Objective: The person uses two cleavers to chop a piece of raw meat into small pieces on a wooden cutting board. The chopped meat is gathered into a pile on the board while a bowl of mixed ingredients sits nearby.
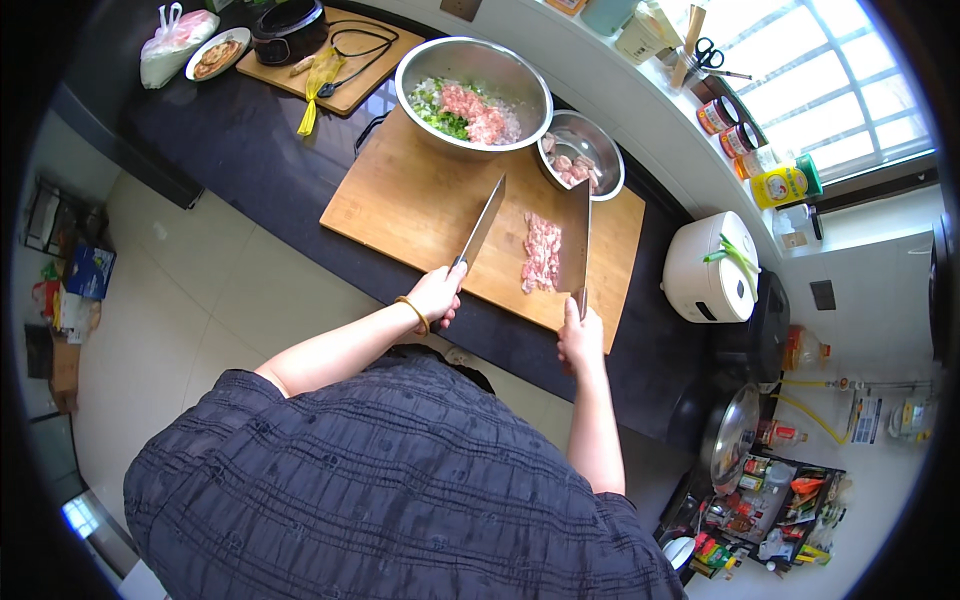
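Observation:
My left hand [437, 297] is closed round the handle of a kitchen knife [484, 226], its blade slanting up over the cutting board [400, 215]. In my right hand [580, 338] is a cleaver [575, 245], its broad blade just right of a strip of chopped raw meat [541, 253]. The meat lies on the board between the two blades. Beyond it stands a large steel bowl [410, 105] with minced meat and chopped greens. A smaller steel bowl [607, 150] with raw meat pieces [572, 168] stands to its right.
A white rice cooker [690, 275] with green onion [735, 260] on its lid stands to the right. Back left, a wooden board [375, 62] bears a black appliance [288, 32] and its cord. A plate of food [217, 58] and a plastic bag [176, 45] are farther left. Jars [716, 116] line the windowsill.

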A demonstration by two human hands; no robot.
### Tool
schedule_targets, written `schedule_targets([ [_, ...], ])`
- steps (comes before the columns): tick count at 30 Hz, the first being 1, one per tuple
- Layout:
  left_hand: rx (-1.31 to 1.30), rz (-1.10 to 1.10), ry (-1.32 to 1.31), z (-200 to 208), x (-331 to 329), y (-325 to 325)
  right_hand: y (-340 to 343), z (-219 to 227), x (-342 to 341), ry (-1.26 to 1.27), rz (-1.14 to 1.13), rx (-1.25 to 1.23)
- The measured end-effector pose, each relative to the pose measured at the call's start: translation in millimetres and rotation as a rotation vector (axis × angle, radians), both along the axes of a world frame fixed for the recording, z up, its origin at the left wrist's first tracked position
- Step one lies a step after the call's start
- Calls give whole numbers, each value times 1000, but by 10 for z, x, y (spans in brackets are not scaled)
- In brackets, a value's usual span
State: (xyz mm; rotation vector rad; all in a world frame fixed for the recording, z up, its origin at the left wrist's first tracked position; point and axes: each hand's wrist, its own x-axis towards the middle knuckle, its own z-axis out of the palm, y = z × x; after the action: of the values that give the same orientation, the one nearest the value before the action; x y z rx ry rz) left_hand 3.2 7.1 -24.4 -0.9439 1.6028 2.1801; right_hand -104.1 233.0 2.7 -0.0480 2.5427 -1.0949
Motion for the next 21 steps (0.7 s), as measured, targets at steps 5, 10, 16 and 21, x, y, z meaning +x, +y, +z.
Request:
schedule_targets([
  [5, 10, 28, -2, -12, -19, 39, -149, 219, 11, -363, -69, 135],
  [10, 6, 17, -5, -1, -37, 79, -18, -5, 55, 78, 41, 51],
  [16, 1, 35, -20, 18, -26, 94, 185, -18, -118, -62, 4, -31],
  [21, 18, 51, -7, 45, -42, 150, 180, -125, -59, -236, -63, 36],
])
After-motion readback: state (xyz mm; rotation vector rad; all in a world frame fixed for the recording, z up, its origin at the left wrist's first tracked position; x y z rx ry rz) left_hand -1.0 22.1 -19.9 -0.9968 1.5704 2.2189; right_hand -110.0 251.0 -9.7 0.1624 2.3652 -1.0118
